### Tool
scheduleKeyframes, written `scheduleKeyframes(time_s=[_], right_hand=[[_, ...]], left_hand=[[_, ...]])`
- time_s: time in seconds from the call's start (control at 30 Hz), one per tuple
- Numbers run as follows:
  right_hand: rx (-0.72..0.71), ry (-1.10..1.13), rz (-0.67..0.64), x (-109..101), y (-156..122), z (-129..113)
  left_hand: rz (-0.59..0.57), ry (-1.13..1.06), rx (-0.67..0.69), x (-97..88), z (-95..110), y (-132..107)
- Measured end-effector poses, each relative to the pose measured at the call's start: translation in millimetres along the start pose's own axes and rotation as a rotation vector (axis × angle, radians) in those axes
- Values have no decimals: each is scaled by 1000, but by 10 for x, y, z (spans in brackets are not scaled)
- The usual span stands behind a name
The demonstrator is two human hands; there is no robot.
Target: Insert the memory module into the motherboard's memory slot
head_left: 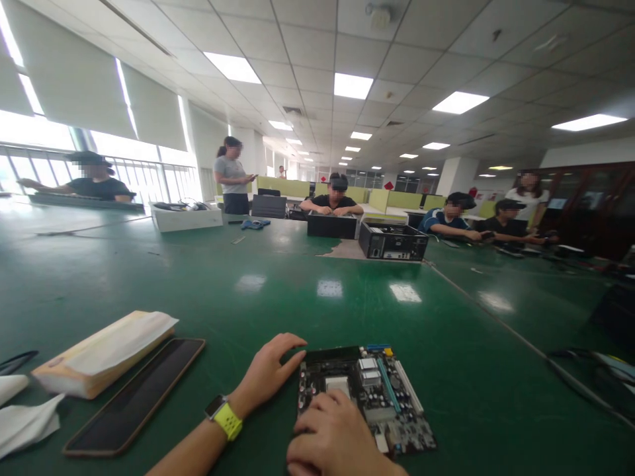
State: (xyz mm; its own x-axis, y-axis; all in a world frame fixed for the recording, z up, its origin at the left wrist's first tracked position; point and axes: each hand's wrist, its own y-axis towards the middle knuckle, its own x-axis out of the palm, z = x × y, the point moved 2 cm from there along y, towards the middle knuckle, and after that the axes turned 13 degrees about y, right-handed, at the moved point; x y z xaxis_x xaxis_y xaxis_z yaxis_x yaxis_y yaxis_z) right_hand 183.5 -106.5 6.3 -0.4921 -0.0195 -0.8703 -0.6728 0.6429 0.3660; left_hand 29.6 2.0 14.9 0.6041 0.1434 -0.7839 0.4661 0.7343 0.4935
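A dark computer motherboard (389, 396) lies flat on the green table in front of me. My left hand (270, 363) reaches to its upper left corner, thumb and fingers stretched out and apart, the fingertips at the board's edge. Over the lower left part of the board is my right hand (332, 433), its fingers bent inward; what they hold, if anything, is hidden beneath them. Just beyond these fingers the pale CPU socket (337, 383) shows. Silver heatsink blocks, a teal slot and a white slot run along the board's right half.
Left of my arm lie a dark phone (136, 396), a tissue pack (102, 354) and crumpled tissue (27, 423). Across the table (223, 284) stand an open computer case (394, 242), another black case (331, 225) and a white box (186, 217). Cables lie far right. Several people are around.
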Motion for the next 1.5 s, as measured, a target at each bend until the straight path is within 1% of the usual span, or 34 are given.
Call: scheduleKeyframes(time_s=[0.1, 0.17, 0.3, 0.37, 0.43, 0.5, 0.6, 0.73, 0.83, 0.93, 1.0, 1.1, 1.2, 1.3, 1.37, 1.43, 1.47, 1.5], right_hand=[[184, 17, 65, -189, 10, 97], [326, -19, 135, -349, -2, 262], [604, -176, 241, -672, -124, 783], [758, -256, 298, -817, -241, 1061], [907, -301, 345, -931, -376, 1284], [1005, -312, 371, -1006, -494, 1416], [1073, -300, 372, -1045, -591, 1462], [1058, -252, 352, -1040, -595, 1401], [1053, -236, 361, -1060, -570, 1349], [1023, -193, 372, -1065, -503, 1238], [950, -136, 367, -1028, -415, 1093], [780, 19, 328, -882, -249, 763], [599, 280, 223, -640, -121, 389], [452, 501, 102, -397, -76, 106], [362, 627, 2, -294, -74, -6], [301, 744, -77, -277, -78, -65], [292, 793, -81, -307, -80, -76], [293, 823, -54, -361, -80, -74]], left_hand=[[4, -4, -4, -19, 1, 1], [-2, 2, -8, -28, -6, -2], [-27, 5, -11, -44, -23, -18], [-26, 1, -11, -52, -28, -25], [-26, 4, -11, -56, -28, -29], [-32, 11, -8, -54, -24, -28], [-35, 18, -3, -47, -11, -19], [-44, 23, -3, -47, 17, -6], [-45, 23, -3, -53, 31, -3], [-40, 17, -7, -55, 31, -3], [-44, 17, -11, -54, 29, -2], [-50, 15, -11, -53, 34, 2], [-38, 1, -6, -52, 54, 6], [-31, -20, 5, -49, 86, 6], [-42, -30, 29, -46, 112, 3], [-73, -30, 62, -40, 134, -4], [-89, -28, 75, -36, 142, -8], [-104, -26, 85, -31, 148, -12]])
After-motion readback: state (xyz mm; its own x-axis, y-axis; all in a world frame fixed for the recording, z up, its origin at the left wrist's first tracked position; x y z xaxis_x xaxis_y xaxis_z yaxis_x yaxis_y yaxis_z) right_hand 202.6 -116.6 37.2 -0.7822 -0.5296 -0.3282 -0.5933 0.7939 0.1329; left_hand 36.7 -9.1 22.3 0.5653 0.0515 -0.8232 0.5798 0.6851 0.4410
